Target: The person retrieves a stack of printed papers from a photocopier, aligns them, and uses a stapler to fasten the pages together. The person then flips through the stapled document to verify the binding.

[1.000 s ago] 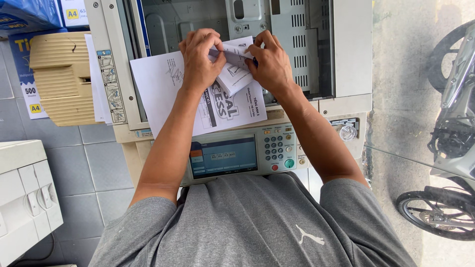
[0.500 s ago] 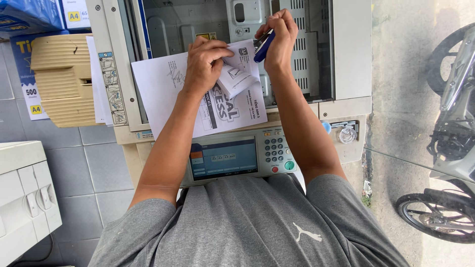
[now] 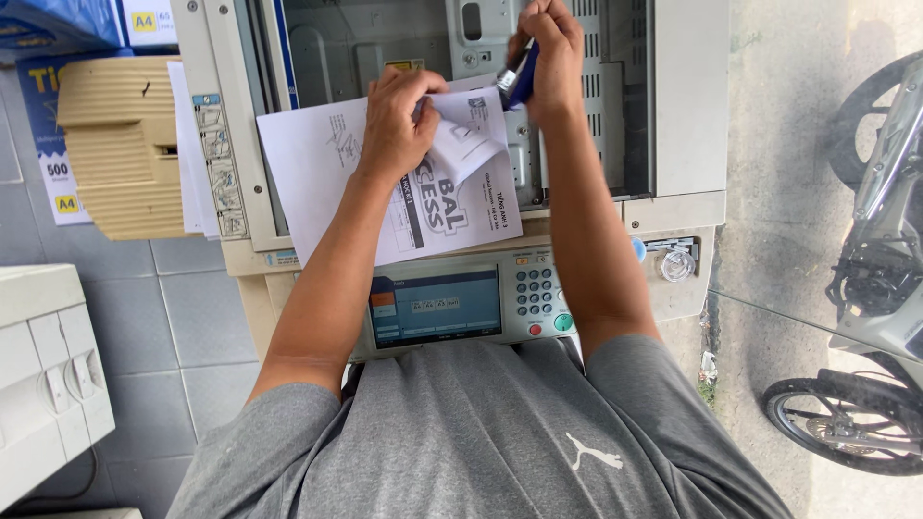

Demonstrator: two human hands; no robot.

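Note:
My left hand (image 3: 396, 120) presses on a stack of printed white sheets (image 3: 317, 178) lying on the open glass of a copier (image 3: 687, 115), and its fingers bend the top sheet's corner (image 3: 471, 144) upward. My right hand (image 3: 550, 53) is raised just above that corner, shut on a small blue and silver tool (image 3: 517, 82) that looks like a stapler. The tool's tip hangs close to the folded corner; I cannot tell whether it touches the paper.
The copier's control panel with a screen (image 3: 437, 306), keypad (image 3: 536, 288) and green button (image 3: 562, 322) sits near my grey shirt. A beige paper tray (image 3: 125, 144) and blue paper reams (image 3: 58, 24) are at left, a white machine (image 3: 43, 375) lower left, a motorbike (image 3: 880, 288) at right.
My right hand has lifted off the sheets and moved up and right with the blue tool. My left hand stays on the paper and has curled the corner up.

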